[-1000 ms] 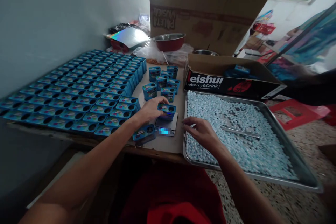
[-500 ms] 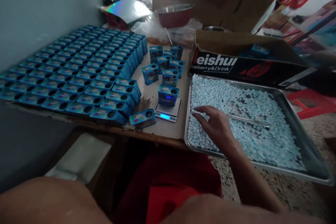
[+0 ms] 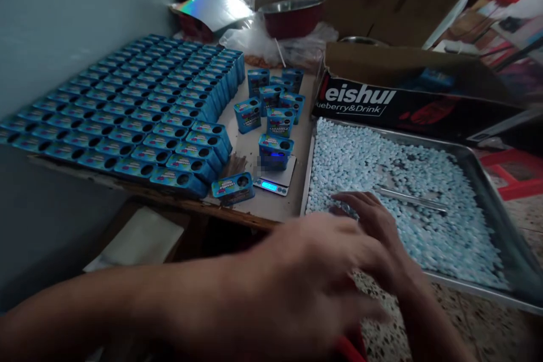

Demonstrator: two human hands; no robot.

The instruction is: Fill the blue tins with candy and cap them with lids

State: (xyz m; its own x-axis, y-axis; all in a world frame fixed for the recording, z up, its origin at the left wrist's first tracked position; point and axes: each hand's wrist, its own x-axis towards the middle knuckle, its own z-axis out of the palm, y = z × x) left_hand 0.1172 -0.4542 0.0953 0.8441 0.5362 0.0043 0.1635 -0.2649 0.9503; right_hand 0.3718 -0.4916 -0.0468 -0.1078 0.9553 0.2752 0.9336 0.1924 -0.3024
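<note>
My left hand (image 3: 292,271) crosses the foreground, large and smeared by motion. Its fingers point right and look apart, with nothing seen in them. Behind it, my right hand (image 3: 373,215) is low over the near left part of a metal tray (image 3: 520,288) of small pale blue candies (image 3: 445,243). Its fingers are spread and curved at the candies; the left hand partly covers it. A thin metal rod (image 3: 413,199) lies on the candies. Left of the tray, a blue box (image 3: 275,153) stands on a small lit scale (image 3: 271,185). Another blue box (image 3: 233,188) lies beside the scale.
Rows of blue boxes (image 3: 127,107) fill the table's left side. Several more blue boxes (image 3: 280,121) stand behind the scale. A black printed carton (image 3: 403,102) is behind the tray. At the back sit a red bowl (image 3: 292,17) and plastic bags.
My left hand has come up from the bottom edge toward the right hand. My right hand has shifted nearer me, its fingers lower at the candies. The view has tilted slightly.
</note>
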